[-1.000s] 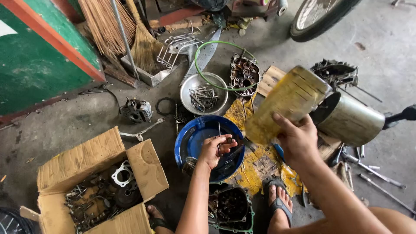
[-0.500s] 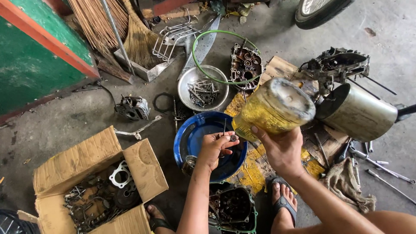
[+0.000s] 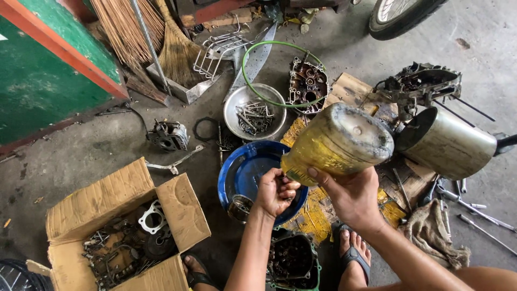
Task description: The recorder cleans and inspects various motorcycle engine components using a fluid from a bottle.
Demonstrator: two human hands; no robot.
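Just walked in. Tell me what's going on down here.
A person sits on a workshop floor among engine parts. The right hand tips a grimy yellow plastic jug over a blue basin, while the left hand works at the jug's mouth. A metal bowl of bolts and a cardboard box of parts sit nearby.

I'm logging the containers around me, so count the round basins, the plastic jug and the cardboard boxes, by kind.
Basins: 2, a blue basin and a metal bowl
Yellowish plastic jug: 1, in the right hand
Cardboard box: 1
Total: 4
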